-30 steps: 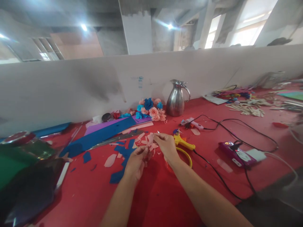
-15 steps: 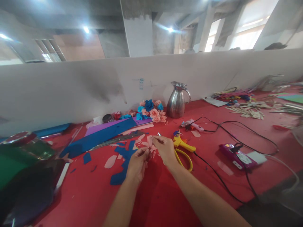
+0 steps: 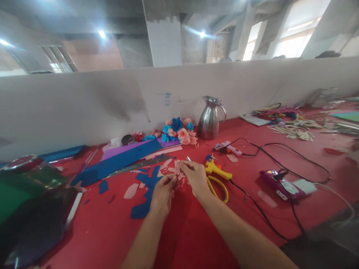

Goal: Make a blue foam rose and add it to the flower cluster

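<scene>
Between my two hands is a small piece of pink crepe paper (image 3: 177,167), rolled or folded at its top. My left hand (image 3: 164,192) pinches its lower end, and the fingers partly hide it. The thumb and forefinger of my right hand (image 3: 195,176) are closed on its upper right edge. Pink paper scraps lie just behind and under the hands. Left of them is a cut blue crepe paper sheet (image 3: 143,211), with a loose pink petal (image 3: 131,191) beside it. Yellow-handled scissors (image 3: 221,188) and a yellow glue gun (image 3: 221,172) lie right of my right hand.
Pink and blue paper flowers (image 3: 181,130) stand near a steel jug (image 3: 209,121) by the low white partition (image 3: 112,101). A purple power strip (image 3: 282,185) with black cords lies on the red table (image 3: 112,239) at right. A dark bag (image 3: 33,228) occupies the left.
</scene>
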Demonstrator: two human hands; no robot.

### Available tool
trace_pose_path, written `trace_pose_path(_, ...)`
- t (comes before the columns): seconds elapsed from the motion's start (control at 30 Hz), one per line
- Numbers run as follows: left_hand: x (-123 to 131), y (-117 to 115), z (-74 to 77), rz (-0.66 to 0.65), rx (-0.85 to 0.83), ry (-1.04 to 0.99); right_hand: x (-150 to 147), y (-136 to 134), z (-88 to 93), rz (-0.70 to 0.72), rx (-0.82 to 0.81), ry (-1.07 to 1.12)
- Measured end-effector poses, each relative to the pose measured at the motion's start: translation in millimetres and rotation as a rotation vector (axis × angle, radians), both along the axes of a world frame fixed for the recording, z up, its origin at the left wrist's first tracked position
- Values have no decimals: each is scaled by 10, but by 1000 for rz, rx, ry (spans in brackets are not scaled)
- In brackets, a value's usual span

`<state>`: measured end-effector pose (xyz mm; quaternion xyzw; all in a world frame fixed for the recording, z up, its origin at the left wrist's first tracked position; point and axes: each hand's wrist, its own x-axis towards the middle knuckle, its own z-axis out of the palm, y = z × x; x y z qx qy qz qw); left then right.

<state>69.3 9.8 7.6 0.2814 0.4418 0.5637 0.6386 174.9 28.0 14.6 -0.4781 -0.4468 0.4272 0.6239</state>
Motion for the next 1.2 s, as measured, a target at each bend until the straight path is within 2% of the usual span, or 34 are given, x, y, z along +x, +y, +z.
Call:
trace_pose_path(0.17,4,-10,6,-2,-16,1,-10,-5,14,61,5,118)
trace_pose_path(0.67,22,-13,71,32,-45,-70,-26,-28,49,81,-17,212)
trace_pose_path(0.93,-19,2,11,10,55,13,-28,-27,55,71,-36,227)
trace_pose_path(1.13,-59,1,-9,20,68,209,-22,-12,44,48,-25,213)
trace_pose_path(1.2,-67,7,-11,31,125,259,-7,-15,55,56,-18,201)
